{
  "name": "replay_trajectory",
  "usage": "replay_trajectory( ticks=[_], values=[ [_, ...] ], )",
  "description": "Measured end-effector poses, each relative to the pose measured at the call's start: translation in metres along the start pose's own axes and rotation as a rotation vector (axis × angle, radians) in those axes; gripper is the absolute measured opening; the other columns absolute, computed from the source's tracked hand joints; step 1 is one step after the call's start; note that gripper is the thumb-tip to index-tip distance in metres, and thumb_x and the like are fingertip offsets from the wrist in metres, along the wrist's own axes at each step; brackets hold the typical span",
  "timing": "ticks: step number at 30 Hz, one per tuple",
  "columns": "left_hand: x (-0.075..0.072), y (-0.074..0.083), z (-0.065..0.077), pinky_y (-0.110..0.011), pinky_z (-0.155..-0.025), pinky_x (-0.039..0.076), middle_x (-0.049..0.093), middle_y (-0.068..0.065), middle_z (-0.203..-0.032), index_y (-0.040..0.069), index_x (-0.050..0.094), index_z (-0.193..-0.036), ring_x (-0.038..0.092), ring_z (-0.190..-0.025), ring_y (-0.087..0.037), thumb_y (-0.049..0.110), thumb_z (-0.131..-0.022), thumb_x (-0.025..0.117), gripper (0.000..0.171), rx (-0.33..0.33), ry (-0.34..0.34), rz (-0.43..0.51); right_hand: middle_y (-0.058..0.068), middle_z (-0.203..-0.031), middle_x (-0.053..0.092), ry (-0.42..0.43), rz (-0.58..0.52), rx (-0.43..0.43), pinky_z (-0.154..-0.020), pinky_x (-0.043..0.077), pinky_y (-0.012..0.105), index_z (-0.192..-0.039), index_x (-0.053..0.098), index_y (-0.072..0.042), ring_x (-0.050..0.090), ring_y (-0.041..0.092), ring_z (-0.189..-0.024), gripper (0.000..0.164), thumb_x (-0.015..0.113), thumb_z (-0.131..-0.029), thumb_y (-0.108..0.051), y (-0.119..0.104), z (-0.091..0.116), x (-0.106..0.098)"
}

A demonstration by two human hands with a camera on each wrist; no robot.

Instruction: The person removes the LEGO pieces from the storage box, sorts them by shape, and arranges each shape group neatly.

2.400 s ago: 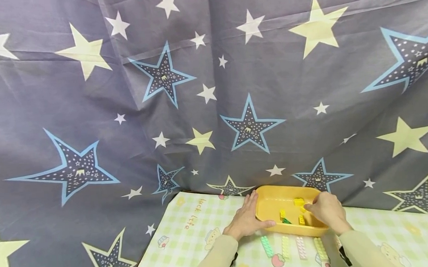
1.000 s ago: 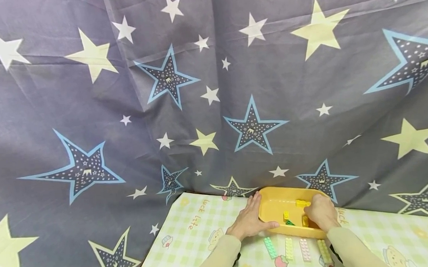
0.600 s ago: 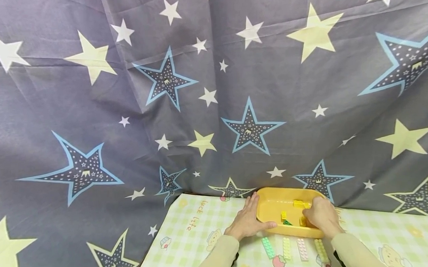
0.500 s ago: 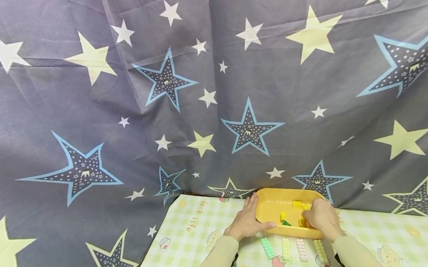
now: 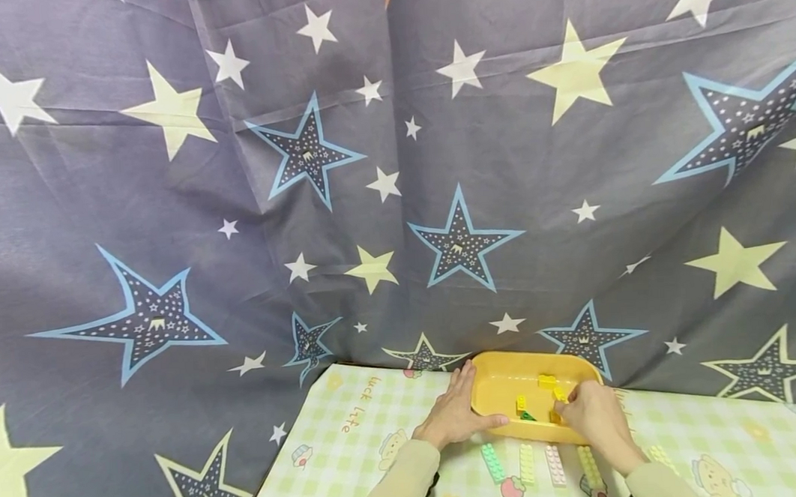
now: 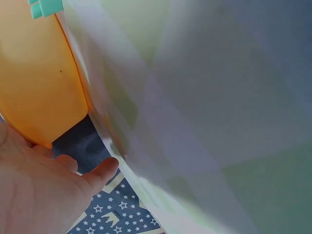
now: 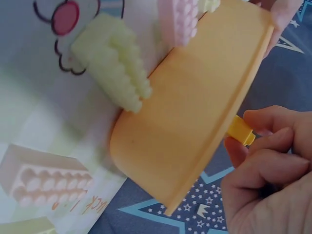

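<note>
An orange-yellow tray [image 5: 495,363] sits at the far edge of the table. My left hand [image 5: 453,418] rests along its left side, fingers extended on the rim and thumb against the front; the left wrist view shows this hand [image 6: 44,190] beside the tray's wall. At the tray's right end, my right hand [image 5: 597,418] reaches over the rim. In the right wrist view its thumb and a finger pinch a yellow toy brick [image 7: 240,130]. Inside the tray lie a dark green brick [image 5: 528,416] and a few other yellow bricks [image 5: 547,381].
In front of the tray, long studded bricks lie in a row: mint green [image 5: 493,463], pale yellow [image 5: 526,464], pink [image 5: 555,465] and yellow-green [image 5: 588,467]. Another pale brick [image 5: 660,456] lies by the right forearm. A star-patterned curtain [image 5: 369,205] hangs behind the checked tablecloth [image 5: 354,446].
My right hand has shifted from deeper in the tray towards its front right corner, uncovering more of the yellow bricks and a pale brick by the forearm. The left hand stays on the tray.
</note>
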State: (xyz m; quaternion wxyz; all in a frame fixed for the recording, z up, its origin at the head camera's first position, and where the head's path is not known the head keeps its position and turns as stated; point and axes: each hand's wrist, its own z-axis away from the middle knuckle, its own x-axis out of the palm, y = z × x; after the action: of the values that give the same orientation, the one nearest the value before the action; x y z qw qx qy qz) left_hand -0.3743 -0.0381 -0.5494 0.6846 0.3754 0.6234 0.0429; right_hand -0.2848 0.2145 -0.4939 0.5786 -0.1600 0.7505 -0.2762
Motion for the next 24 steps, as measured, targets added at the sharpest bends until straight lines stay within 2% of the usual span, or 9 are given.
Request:
replay_trajectory(
  ticks=[5,8,13,17,24],
  values=[
    [-0.001,0.001,0.002,-0.072,-0.130,0.033,0.012,-0.004,-0.187,0.012,0.015,-0.177,0.015,-0.174,-0.034,0.069,-0.088,0.081,0.124,0.002,0.007,0.013,-0.010,-0.048,0.036,0.008,-0.002,-0.003,-0.051,0.028,0.025,-0.051,0.047,-0.019,0.034,0.010,-0.051,0.052,0.084,-0.088,-0.016,-0.007,0.011,-0.003],
    [-0.003,0.002,0.003,-0.072,-0.130,0.033,0.012,-0.005,-0.187,0.012,0.015,-0.177,0.016,-0.173,-0.034,0.068,-0.089,0.081,0.124,0.002,0.008,0.009,-0.007,-0.053,0.049,-0.005,0.000,0.000,-0.052,0.034,0.027,-0.057,0.058,-0.012,0.043,0.012,-0.054,0.041,0.085,-0.088,-0.017,-0.013,0.019,-0.005],
    [-0.004,0.001,0.002,-0.072,-0.130,0.032,0.013,-0.005,-0.187,0.012,0.016,-0.177,0.015,-0.174,-0.034,0.068,-0.088,0.082,0.124,0.002,0.016,0.014,0.002,-0.071,0.071,-0.063,0.002,0.032,-0.057,0.048,0.031,-0.078,0.073,-0.002,0.060,0.017,-0.065,0.025,0.085,-0.090,-0.021,-0.019,0.034,-0.003],
    [-0.003,0.000,0.001,-0.073,-0.130,0.032,0.014,-0.005,-0.187,0.011,0.017,-0.177,0.016,-0.174,-0.034,0.067,-0.088,0.082,0.123,0.011,0.020,0.022,0.003,-0.075,0.073,-0.089,-0.009,0.061,-0.060,0.052,0.034,-0.083,0.074,0.000,0.062,0.019,-0.069,0.024,0.085,-0.090,-0.020,-0.020,0.045,0.002],
    [-0.002,-0.002,-0.001,-0.072,-0.131,0.032,0.013,-0.003,-0.187,0.012,0.016,-0.177,0.015,-0.174,-0.033,0.069,-0.088,0.081,0.125,0.009,0.015,0.020,-0.002,-0.071,0.071,-0.092,0.005,0.065,-0.061,0.047,0.032,-0.078,0.075,-0.006,0.057,0.017,-0.067,0.022,0.088,-0.086,-0.022,-0.022,0.063,0.011]
  ],
)
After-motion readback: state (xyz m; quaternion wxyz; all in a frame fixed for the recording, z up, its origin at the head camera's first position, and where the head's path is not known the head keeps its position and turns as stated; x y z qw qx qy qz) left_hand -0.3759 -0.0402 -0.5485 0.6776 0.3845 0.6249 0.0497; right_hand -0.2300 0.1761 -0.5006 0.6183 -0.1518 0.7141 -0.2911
